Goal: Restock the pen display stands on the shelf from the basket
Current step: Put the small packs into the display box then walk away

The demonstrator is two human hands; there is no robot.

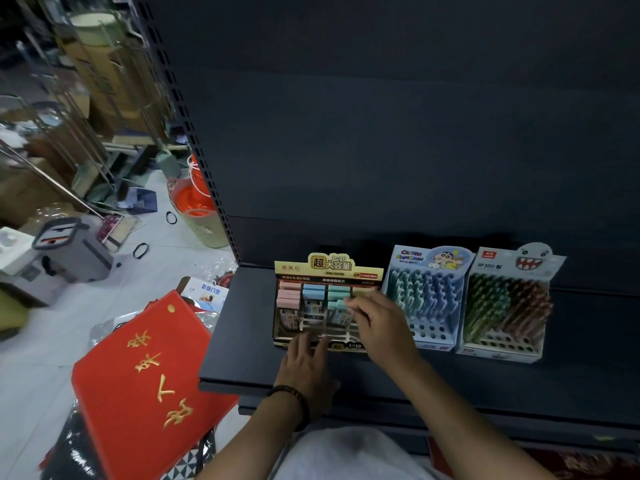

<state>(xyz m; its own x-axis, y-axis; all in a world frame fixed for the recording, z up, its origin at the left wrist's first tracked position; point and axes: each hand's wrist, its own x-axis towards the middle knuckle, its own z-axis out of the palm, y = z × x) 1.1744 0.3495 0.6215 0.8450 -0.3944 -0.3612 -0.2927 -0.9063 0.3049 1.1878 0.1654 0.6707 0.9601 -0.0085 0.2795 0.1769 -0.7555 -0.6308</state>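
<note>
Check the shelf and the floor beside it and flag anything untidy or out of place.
The three cardboard display stands sit upright in a row on the dark shelf. The floor left of it is cluttered: a red mat with gold characters, loose black rings and clear plastic wrappers.

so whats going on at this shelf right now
A person is working on the leftmost display box on the dark shelf. The left hand rests at the box's front edge, while the right hand reaches into its right side among the pastel items; whether it grips one is unclear. Two pen stands sit to the right, each partly filled, front holes empty.
</note>
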